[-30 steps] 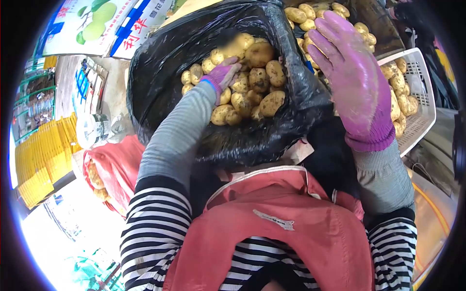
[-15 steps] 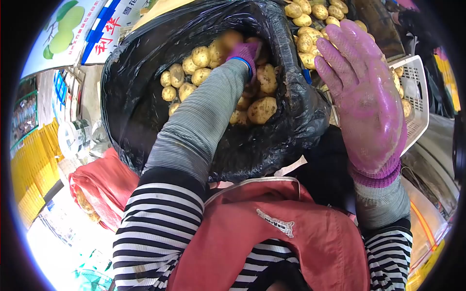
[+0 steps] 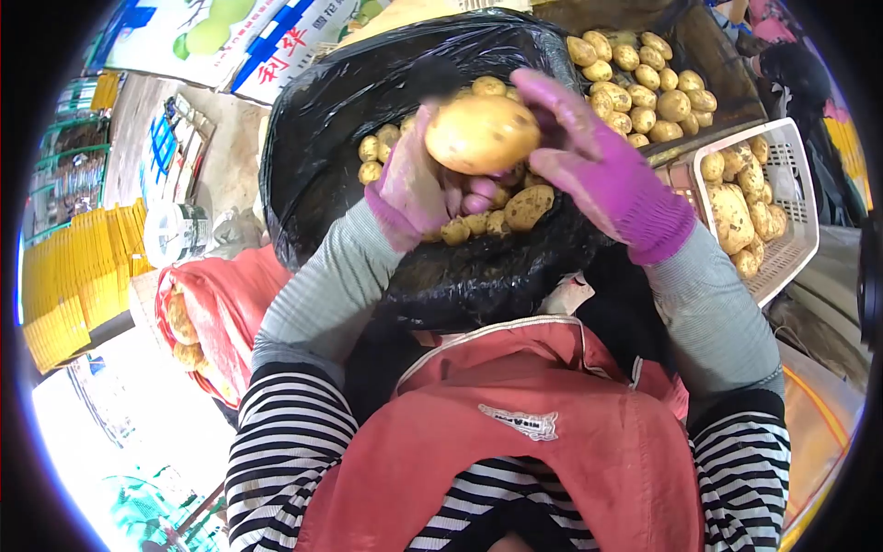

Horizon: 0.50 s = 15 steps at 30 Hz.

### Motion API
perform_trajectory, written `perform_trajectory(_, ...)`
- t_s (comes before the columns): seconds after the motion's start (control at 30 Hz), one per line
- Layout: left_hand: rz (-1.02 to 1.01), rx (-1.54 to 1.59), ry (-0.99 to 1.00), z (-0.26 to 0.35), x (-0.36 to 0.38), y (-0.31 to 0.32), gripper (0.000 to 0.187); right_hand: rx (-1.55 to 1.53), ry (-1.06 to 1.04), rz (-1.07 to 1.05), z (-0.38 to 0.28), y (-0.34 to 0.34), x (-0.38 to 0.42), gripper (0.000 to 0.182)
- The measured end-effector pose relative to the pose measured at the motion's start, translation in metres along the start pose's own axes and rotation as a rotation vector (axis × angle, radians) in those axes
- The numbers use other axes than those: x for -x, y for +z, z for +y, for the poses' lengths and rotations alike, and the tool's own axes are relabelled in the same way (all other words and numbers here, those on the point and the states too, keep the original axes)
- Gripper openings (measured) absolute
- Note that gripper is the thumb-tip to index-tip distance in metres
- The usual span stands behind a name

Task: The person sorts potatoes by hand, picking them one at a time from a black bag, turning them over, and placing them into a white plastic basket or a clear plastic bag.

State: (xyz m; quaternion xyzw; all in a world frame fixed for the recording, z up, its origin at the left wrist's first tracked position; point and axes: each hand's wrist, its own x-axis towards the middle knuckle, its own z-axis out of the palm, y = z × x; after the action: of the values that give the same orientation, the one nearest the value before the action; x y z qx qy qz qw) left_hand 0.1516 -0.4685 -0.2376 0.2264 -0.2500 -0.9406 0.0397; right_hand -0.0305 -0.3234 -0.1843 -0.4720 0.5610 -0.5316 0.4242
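Observation:
A large yellow potato with a few dark spots is held up over a black plastic bag. My left hand, in a purple glove, cradles it from the left, with fingers curled underneath. At the potato's right end is my right hand, gloved the same way, its thumb and fingers spread apart close to the skin. Below both hands, smaller potatoes lie inside the bag, partly covered by the held one. Another big potato rests near the bag's right wall.
A dark bin of potatoes stands at the upper right. Beside it is a white plastic basket with more potatoes. On the left are a red sack, a white bucket and a stack of yellow crates.
My left hand has come up out of the bag with the large potato. My right hand has swung left from its raised position to the potato's side. The view has shifted.

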Motion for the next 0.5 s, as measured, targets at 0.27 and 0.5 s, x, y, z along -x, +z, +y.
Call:
perform_trajectory(0.27, 0.183, -0.395, 0.333, -0.015, 0.074, 0.043, 0.07, -0.328, 0.471, -0.053, -0.012, 0.027, 0.003, 0.045)
perform_trajectory(0.5, 0.15, -0.221, 0.385, -0.026, 0.088, 0.039, 0.065, -0.127, 0.268, -0.167, -0.017, 0.034, 0.008, 0.047)
